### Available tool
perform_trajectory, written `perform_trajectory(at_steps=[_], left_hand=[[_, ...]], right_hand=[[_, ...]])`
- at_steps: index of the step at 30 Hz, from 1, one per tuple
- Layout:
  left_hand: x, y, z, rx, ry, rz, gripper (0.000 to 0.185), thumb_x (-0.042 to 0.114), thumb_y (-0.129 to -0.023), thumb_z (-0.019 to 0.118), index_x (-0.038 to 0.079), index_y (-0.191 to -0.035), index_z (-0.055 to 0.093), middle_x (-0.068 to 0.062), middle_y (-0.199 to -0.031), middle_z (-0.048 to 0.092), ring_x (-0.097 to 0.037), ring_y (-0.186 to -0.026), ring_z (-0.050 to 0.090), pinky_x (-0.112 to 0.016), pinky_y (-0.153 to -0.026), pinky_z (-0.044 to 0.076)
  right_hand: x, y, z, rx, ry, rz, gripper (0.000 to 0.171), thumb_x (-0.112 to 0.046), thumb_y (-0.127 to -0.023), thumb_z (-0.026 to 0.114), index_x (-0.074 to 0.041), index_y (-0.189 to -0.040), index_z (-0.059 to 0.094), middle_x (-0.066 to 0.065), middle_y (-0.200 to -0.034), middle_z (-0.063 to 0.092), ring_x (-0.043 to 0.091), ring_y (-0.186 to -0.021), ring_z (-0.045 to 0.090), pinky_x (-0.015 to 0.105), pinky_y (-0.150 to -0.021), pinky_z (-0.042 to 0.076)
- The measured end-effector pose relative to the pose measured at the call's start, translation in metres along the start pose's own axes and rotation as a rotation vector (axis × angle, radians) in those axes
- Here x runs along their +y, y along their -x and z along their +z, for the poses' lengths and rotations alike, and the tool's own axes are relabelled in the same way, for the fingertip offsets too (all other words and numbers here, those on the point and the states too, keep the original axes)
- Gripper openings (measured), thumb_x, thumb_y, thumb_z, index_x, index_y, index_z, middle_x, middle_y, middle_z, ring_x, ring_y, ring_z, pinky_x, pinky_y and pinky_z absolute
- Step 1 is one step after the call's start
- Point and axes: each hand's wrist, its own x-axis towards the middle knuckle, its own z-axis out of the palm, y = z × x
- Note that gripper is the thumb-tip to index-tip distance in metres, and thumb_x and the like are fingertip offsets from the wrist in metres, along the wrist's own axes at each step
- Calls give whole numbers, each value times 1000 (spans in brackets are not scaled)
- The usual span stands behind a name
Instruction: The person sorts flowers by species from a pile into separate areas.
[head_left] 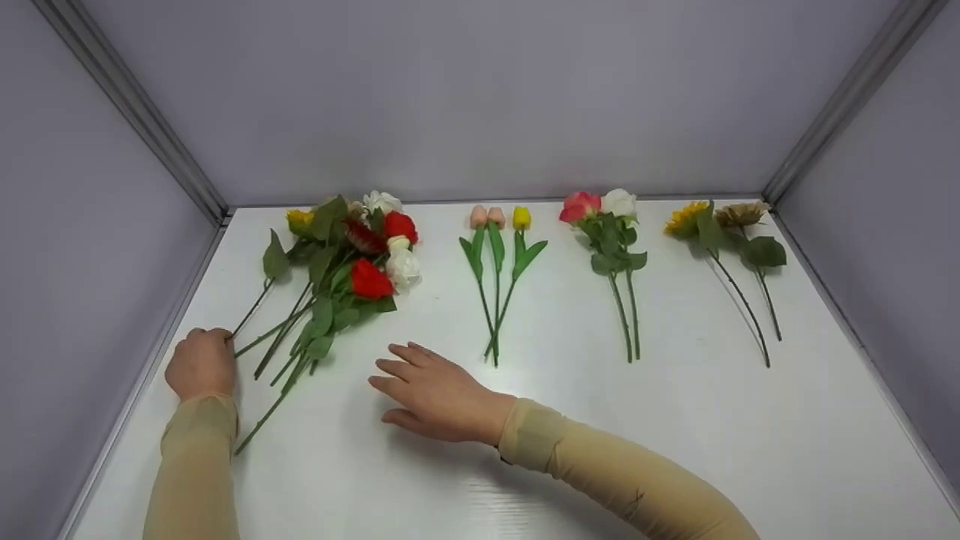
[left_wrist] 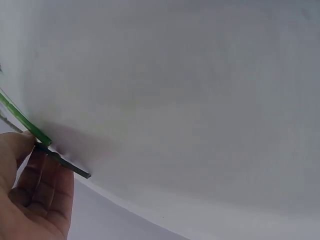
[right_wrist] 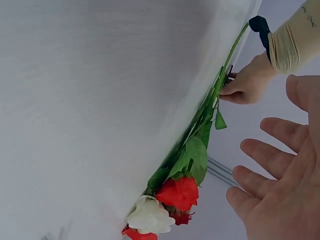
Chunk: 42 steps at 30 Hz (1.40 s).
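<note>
Four groups of artificial flowers lie on the white tabletop (head_left: 570, 420), blooms toward the far edge and stems toward the person. Nearest the left edge is the mixed bunch of red, white and yellow fabric flowers with green leaves (head_left: 352, 259), its thin green plastic stems fanning down and to the left. The left hand (head_left: 201, 364) sits at the lower ends of those stems, fingers curled, pinching one dark green stem (left_wrist: 62, 161) between thumb and fingertips; the stem end pokes out just beyond the fingers in the left wrist view. The bunch's long axis runs from that hand up and rightward toward the far edge, so the blooms lie well away from the grip.

The right hand (head_left: 435, 394) hovers or rests flat near the middle of the tabletop, fingers straight and slightly spread, holding nothing; the bunch lies just to its left, and the left hand is the nearer one.

Farther right lie three slim tulips, two peach and one yellow (head_left: 496, 247), then a pink and a white rose (head_left: 604, 225), then a yellow sunflower with a tan one (head_left: 720, 225) near the right edge. Petals look soft and cloth-like, the leaves matte.
</note>
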Motion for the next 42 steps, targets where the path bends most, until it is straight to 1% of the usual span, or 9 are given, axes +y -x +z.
perform_trajectory(at_steps=[6,14,20,24,27,32,34,39,42], left_hand=[[-7,-4,-7,-20,-27,-8,21,3,-100,56,-9,-110,70,-33,-99,62,-55,-88,62,-63,-60,53],[-14,-3,-21,1,-15,-92,24,3,-101,53,-10,-114,69,-37,-108,61,-56,-94,62,-64,-61,53],[8,-8,-22,79,66,-62,25,6,-104,53,-10,-116,69,-34,-111,62,-52,-98,62,-64,-71,52],[41,-13,-26,106,145,2,26,9,-106,53,-8,-117,70,-30,-114,63,-48,-99,63,-62,-76,52],[74,-13,-27,80,223,54,27,12,-106,55,-5,-120,70,-26,-114,64,-43,-99,63,-57,-78,52],[138,-1,-24,-90,423,122,29,17,-105,59,-2,-124,69,-20,-118,65,-34,-104,61,-48,-84,50],[165,8,-18,-170,518,126,28,18,-104,61,0,-123,70,-17,-116,67,-31,-98,62,-43,-81,51],[227,36,4,-346,773,105,22,15,-101,67,1,-116,73,-13,-105,70,-23,-85,64,-32,-72,56],[258,57,19,-450,894,89,19,13,-99,69,1,-114,74,-12,-102,70,-22,-88,65,-32,-74,59]], right_hand=[[11,8,4,27,-21,37,53,-44,-107,52,-13,-150,52,9,-152,51,31,-148,36,41,-123,21],[27,18,4,31,-67,92,51,-41,-107,52,-11,-149,53,11,-152,51,32,-147,37,41,-124,21],[46,27,-2,30,-116,158,51,-40,-108,52,-10,-149,53,13,-152,51,32,-148,36,40,-124,19],[61,36,-8,55,-191,227,49,-38,-108,53,-9,-148,54,13,-151,52,31,-148,35,38,-124,20],[72,43,-13,85,-258,305,48,-38,-108,53,-9,-147,56,12,-150,53,29,-147,37,39,-122,25],[93,54,-21,189,-369,483,42,-36,-108,54,-11,-141,62,7,-144,58,26,-141,45,41,-116,36],[101,58,-24,250,-449,564,39,-33,-108,54,-10,-138,64,6,-140,61,24,-136,50,42,-113,40],[121,70,-28,406,-747,740,35,-31,-107,56,-11,-133,68,3,-131,67,22,-125,59,44,-105,47],[132,75,-29,488,-969,814,33,-30,-106,59,-10,-130,70,6,-126,69,21,-118,63,42,-101,50]])
